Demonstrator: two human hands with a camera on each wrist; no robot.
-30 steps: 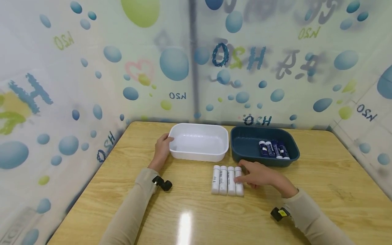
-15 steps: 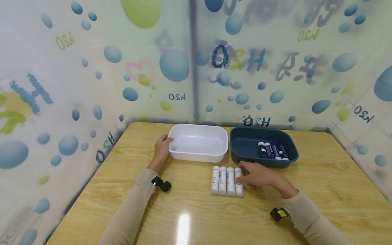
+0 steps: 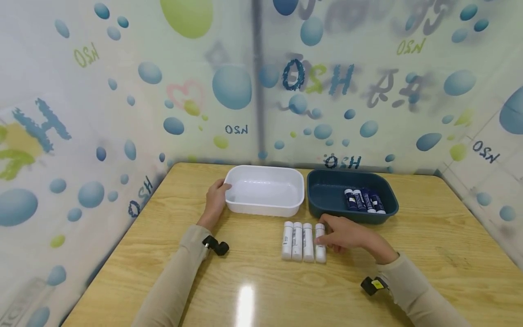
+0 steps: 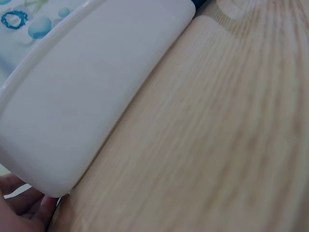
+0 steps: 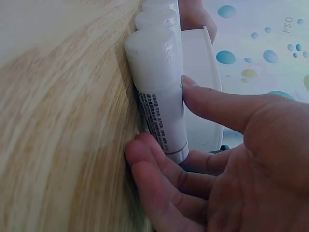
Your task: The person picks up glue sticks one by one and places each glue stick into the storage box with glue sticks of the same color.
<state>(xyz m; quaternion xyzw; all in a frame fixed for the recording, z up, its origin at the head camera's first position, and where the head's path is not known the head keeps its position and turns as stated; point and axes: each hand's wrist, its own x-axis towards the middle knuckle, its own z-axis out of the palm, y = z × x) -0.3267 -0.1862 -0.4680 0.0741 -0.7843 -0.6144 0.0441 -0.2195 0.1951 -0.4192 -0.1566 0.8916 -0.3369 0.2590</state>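
Note:
My left hand (image 3: pixel 215 200) grips the left end of a white plastic tray (image 3: pixel 261 210), thumb over its rim; in the left wrist view fingers (image 4: pixel 46 208) show at the tray's lower corner. My right hand (image 3: pixel 343 231) pinches a white glue stick (image 5: pixel 161 113) with a frosted cap, the thumb on its upper side and the fingers curled at its far end and side. That stick lies at the right end of a row, with a narrow gap from three similar white glue sticks (image 3: pixel 297 241).
Right of the white tray stands a dark blue tray (image 3: pixel 327 206) with several dark blue sticks (image 3: pixel 359 200) lying in its right half. Both trays stand near the back of the wooden table (image 3: pixel 196 295), before a patterned curtain (image 3: pixel 233 145).
The rightmost white glue stick has shifted slightly to the right with my right hand, opening a gap in the row. My left hand and the trays stay put.

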